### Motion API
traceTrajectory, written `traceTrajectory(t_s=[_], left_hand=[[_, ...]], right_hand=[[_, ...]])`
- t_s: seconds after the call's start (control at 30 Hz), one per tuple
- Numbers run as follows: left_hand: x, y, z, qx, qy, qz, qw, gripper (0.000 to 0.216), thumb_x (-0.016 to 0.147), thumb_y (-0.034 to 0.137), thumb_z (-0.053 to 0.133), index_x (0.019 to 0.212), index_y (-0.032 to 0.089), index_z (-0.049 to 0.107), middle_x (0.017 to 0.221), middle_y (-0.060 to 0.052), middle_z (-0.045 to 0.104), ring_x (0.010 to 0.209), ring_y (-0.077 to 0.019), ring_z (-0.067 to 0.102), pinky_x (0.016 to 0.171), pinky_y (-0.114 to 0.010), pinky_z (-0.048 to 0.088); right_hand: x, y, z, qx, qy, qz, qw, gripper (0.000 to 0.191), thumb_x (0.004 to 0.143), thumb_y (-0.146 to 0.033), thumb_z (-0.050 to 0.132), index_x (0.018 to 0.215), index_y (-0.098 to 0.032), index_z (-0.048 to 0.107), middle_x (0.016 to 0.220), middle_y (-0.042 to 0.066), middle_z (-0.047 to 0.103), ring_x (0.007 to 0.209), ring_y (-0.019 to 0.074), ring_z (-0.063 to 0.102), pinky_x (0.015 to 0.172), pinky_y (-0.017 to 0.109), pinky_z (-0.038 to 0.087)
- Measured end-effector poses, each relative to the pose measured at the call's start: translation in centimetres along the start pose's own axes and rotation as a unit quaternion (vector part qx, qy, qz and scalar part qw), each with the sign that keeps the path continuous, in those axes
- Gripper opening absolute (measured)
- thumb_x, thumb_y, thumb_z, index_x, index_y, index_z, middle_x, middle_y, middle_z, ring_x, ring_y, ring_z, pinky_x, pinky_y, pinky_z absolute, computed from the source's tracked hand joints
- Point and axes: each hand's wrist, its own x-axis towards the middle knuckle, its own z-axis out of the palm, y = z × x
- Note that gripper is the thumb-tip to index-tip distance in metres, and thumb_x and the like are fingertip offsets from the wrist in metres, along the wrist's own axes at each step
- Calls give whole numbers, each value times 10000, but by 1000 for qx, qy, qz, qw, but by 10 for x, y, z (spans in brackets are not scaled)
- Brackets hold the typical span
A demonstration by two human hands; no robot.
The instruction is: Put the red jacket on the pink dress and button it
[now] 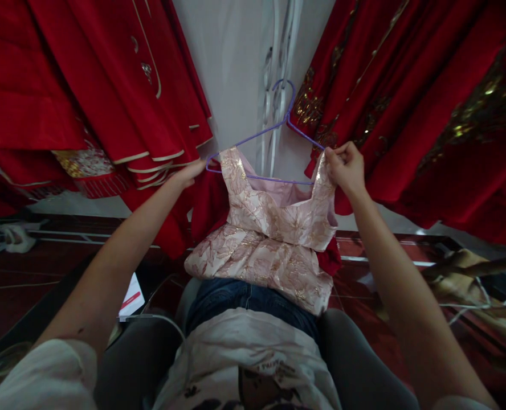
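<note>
Right hand (347, 168), centre right, and the grip is pressed together, thumb and fingertips pinching the pink dress (270, 228) by its right shoulder strap. Left hand (188, 173) across from it, the grip drawn in on the left end of the purple hanger (253, 136), though the fingertips are partly hidden. The dress hangs mid-frame, its hem spilling onto the jeans (244, 299) in the lap. It looks light and soft, a stiffish gold-threaded brocade that could snag on the thin, springy wire, so the straps and hanger ends seem the safest holds. Red gowns (107, 85) crowd the upper left, more red embroidered robes (428, 114) the upper right, a white wall (236, 57) between, and dark red floor (22, 273) below.
</note>
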Motion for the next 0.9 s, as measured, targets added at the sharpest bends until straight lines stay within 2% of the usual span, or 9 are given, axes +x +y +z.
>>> traceTrajectory(t_s=[0.07,0.13,0.3,0.43,0.5,0.57,0.67,0.8,0.9], left_hand=[[12,36,-5,-4,24,15,1000,210,753,346,669,690,146,667,601,-87,647,648,-227,644,669,-386,532],[16,68,1,34,56,48,997,146,721,263,698,713,122,663,611,-76,633,707,-237,653,708,-385,528],[-5,129,50,162,106,121,974,196,823,268,558,817,91,643,697,-35,598,859,-223,644,781,-346,502],[-26,155,77,303,108,164,933,213,841,301,528,884,129,644,841,-71,649,968,-241,618,859,-331,477],[-35,158,75,385,100,171,901,228,830,313,552,952,143,642,945,-95,659,1054,-265,594,918,-342,449],[-42,154,62,446,92,167,875,271,825,329,565,1016,149,633,1016,-107,653,1109,-283,573,950,-354,430],[-45,137,36,490,76,139,857,305,810,356,595,1031,150,631,1013,-109,652,1101,-288,582,936,-357,437],[-35,110,17,457,57,117,880,239,789,349,630,917,149,638,855,-96,653,987,-276,619,855,-345,467],[-23,104,29,378,68,130,914,160,811,304,609,834,146,610,747,-78,619,860,-251,624,790,-350,481]], right_hand=[[-2,-4,-1,-16,4,-12,1000,325,750,-532,697,764,-256,527,621,-9,510,711,188,597,754,372,564],[-5,-11,-4,-39,16,-29,999,303,769,-512,685,758,-248,537,639,-4,519,736,190,599,774,373,553],[-17,-40,-9,-127,48,-70,988,269,843,-506,603,788,-245,563,741,22,580,814,203,622,804,369,513],[-21,-57,-13,-186,43,-73,979,260,874,-492,552,852,-234,576,775,35,605,844,230,626,781,378,485],[-20,-58,-15,-203,36,-78,976,263,881,-486,537,865,-227,581,777,39,610,835,232,625,770,373,474],[-18,-58,-18,-215,34,-81,973,266,884,-483,529,874,-223,586,772,39,612,818,229,622,762,367,467],[-16,-56,-19,-230,28,-78,970,259,892,-465,513,893,-217,590,789,46,616,828,233,619,773,371,458],[-17,-58,-16,-243,8,-69,967,249,911,-438,478,931,-216,590,843,65,619,882,249,614,829,398,441],[-20,-64,-15,-269,8,-71,960,253,915,-446,469,953,-226,589,841,61,619,867,248,609,829,399,445]])
